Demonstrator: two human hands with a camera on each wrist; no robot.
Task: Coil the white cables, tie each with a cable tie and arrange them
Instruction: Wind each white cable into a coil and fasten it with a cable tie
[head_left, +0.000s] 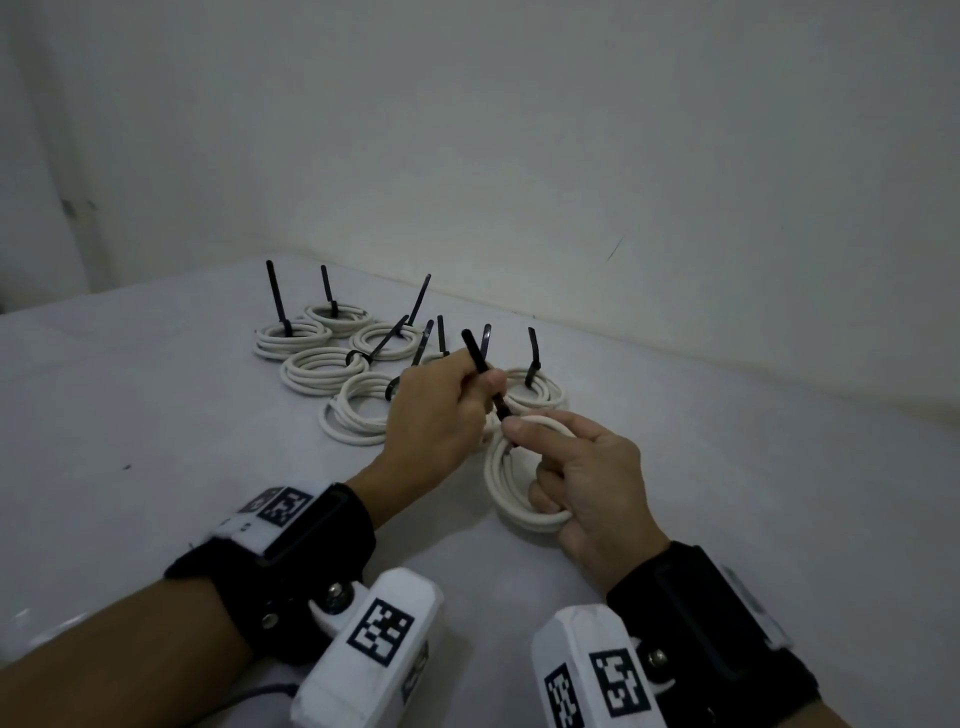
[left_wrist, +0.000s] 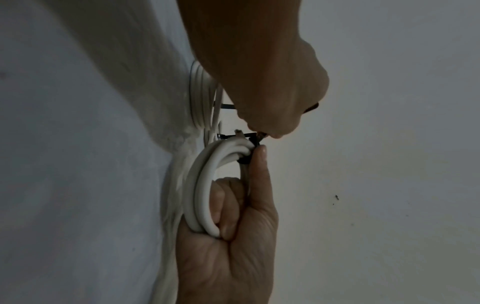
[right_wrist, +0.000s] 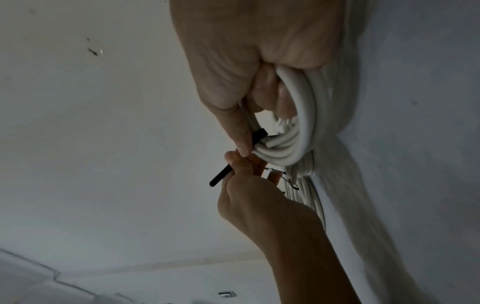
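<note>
Coil (head_left: 524, 483), lower centre of head view: right hand (head_left: 592, 483) clamps loops, steadying them. Left hand (head_left: 441, 410) pinches tie (head_left: 485, 376) tail, likely to cinch. Tied coils (head_left: 322, 366) grouped behind.

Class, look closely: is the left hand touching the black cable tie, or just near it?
Touching. In the head view the left hand pinches the cable tie above the coil; the right wrist view shows its fingers closed round the strap.

White coiled cable (head_left: 524, 483) stands upright, black cable tie (head_left: 485, 374) cinched round it.
</note>
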